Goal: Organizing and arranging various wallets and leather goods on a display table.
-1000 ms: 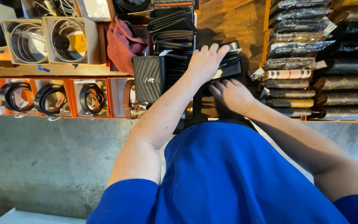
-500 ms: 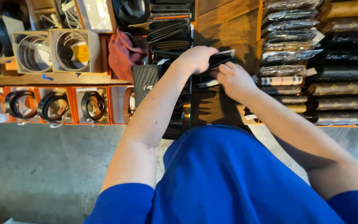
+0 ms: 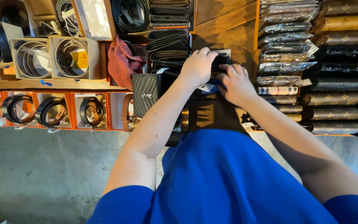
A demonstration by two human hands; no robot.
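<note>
The left hand [image 3: 197, 66] was curled over a black wallet [image 3: 221, 61] on the wooden shelf [image 3: 224, 25], fingers closed on its upper edge. The right hand [image 3: 236, 85] lay just beside it, lower and to the right, fingers bent against the same wallet's near side; whether they pinched it could not be told. The wallet sat between the two hands, its long axis running roughly left to right, mostly hidden under the knuckles. Both hands touched it; the left covered more of it.

A small white tag [image 3: 207, 87] showed below the left hand. The wallet looked smooth, flat and stiff. To the left stood a black quilted purse [image 3: 146, 93], matte with ribbed stitching and a metal emblem. Folded dark wallets [image 3: 168, 41] were stacked above it. To the right, glossy film-wrapped wallets [image 3: 284, 45] lay in a column.
</note>
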